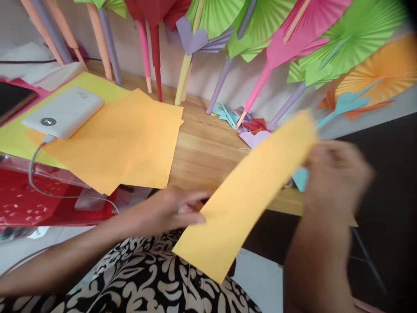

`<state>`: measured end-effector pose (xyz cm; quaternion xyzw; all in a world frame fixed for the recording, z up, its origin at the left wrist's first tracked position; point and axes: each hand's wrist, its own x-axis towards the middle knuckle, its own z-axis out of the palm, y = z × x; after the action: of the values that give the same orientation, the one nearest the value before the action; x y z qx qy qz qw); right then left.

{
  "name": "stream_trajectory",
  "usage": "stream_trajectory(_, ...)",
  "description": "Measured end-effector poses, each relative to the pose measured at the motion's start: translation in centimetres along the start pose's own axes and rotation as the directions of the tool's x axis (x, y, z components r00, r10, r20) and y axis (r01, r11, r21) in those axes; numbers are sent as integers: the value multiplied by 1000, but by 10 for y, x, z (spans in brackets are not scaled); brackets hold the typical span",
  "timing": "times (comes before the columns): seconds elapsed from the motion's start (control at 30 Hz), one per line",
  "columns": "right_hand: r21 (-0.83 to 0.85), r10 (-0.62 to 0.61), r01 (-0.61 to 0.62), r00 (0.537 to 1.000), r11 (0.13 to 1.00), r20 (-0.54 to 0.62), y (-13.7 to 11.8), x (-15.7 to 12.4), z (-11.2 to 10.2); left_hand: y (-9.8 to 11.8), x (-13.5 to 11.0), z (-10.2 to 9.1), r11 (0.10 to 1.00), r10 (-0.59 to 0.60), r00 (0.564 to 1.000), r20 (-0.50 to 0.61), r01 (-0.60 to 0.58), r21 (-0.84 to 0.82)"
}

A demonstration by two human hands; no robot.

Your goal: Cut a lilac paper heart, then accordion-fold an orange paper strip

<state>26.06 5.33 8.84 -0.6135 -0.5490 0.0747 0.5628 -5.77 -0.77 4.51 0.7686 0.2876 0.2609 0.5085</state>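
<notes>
A long strip of yellow-orange paper [247, 187] slants across the middle, its lower end over my lap. My right hand [339, 174], smeared by motion, pinches the strip near its upper end. At the lower left edge, my left hand [172, 208] has its thumb on the near face and its fingers at the edge, partly hidden by the paper. Left of the strip, several orange paper sheets [140, 143] lie on a yellow-green sheet [14, 132]. A white power bank [65, 111] with a cable rests on these sheets.
Paper fans on rolled-paper sticks, among them a green fan [355, 43] and an orange fan [384, 71], lean along the wall. Folded paper scraps [256, 126] lie on the wooden surface [202, 148]. A red item [48, 195] is at left, and a dark phone-like object [14, 100] sits behind it.
</notes>
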Motion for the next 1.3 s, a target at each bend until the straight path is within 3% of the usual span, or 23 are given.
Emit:
stream_trajectory(0.07,33,79,-87,980,996,185,16,-6,34,-8,-1,-17,979,22,953,-301,39,198)
stream_trajectory(0.1,75,141,-175,935,982,325,25,-11,51,-11,2,-26,951,63,913,-403,67,301)
stream_trajectory(0.17,94,151,-224,861,970,486,42,-20,82,-11,13,-43,878,155,872,-463,93,469)
stream_trajectory(0.23,62,96,-158,823,986,560,52,-24,103,-10,33,-56,788,219,885,-411,87,609)
stream_trajectory(0.3,28,30,-55,819,998,572,56,-22,113,-13,62,-67,677,261,906,-333,73,732)
stream_trajectory(0.4,-41,-16,48,829,998,559,59,-13,120,-34,107,-78,555,176,960,-219,87,827)
stream_trajectory(0.47,-79,-14,68,838,995,545,61,-9,122,-55,131,-84,529,116,982,-150,67,846)
stream_trajectory(0.57,-85,-21,81,838,993,545,65,-7,124,-84,151,-90,575,109,989,-95,16,818)
stream_trajectory(0.67,-90,-20,87,821,992,570,67,-6,124,-102,157,-92,629,163,983,-84,-38,777)
stream_trajectory(0.83,-137,-60,183,783,974,619,64,2,123,-107,164,-91,681,172,981,-90,-52,731)
stream_trajectory(1.03,-45,-295,462,635,886,714,62,13,134,-112,170,-94,673,186,981,-56,-86,735)
stream_trajectory(1.17,-30,-320,475,636,880,702,65,12,138,-115,167,-95,668,230,972,-42,-126,734)
stream_trajectory(1.3,-36,-315,481,625,876,714,67,10,136,-113,165,-95,642,198,980,-11,-122,757)
